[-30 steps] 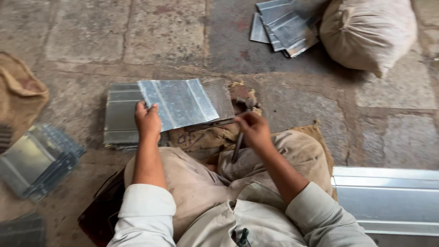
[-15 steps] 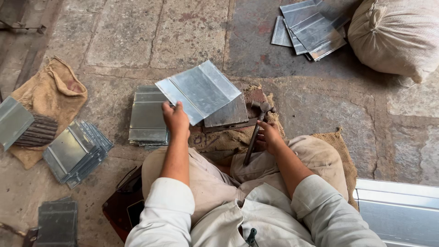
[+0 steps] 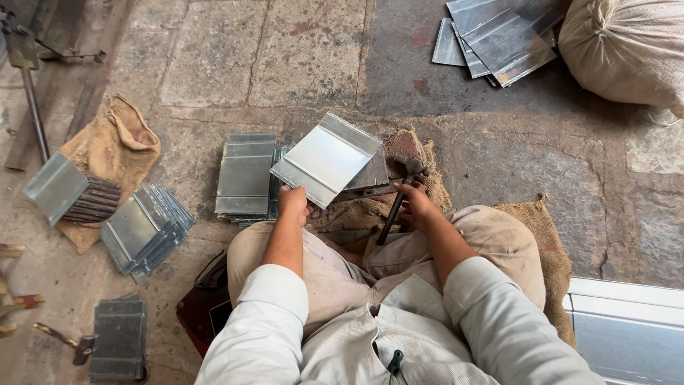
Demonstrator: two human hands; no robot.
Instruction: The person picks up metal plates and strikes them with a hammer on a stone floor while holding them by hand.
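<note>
Lifted metal sheet [image 3: 326,158] tilts above left hand [image 3: 292,202].

One package is seen: a bulging, off-white woven sack [image 3: 627,46], tied shut, lying on the stone floor at the upper right, just beside a scatter of metal sheets [image 3: 491,36]. No labels, signs or screens are to be seen.

We note: metal sheet [image 3: 326,158] in left hand [image 3: 292,202], sheet stack [image 3: 245,175] to its left; hammer [image 3: 399,192] in right hand [image 3: 417,207]; sack [image 3: 627,46] far right.
</note>
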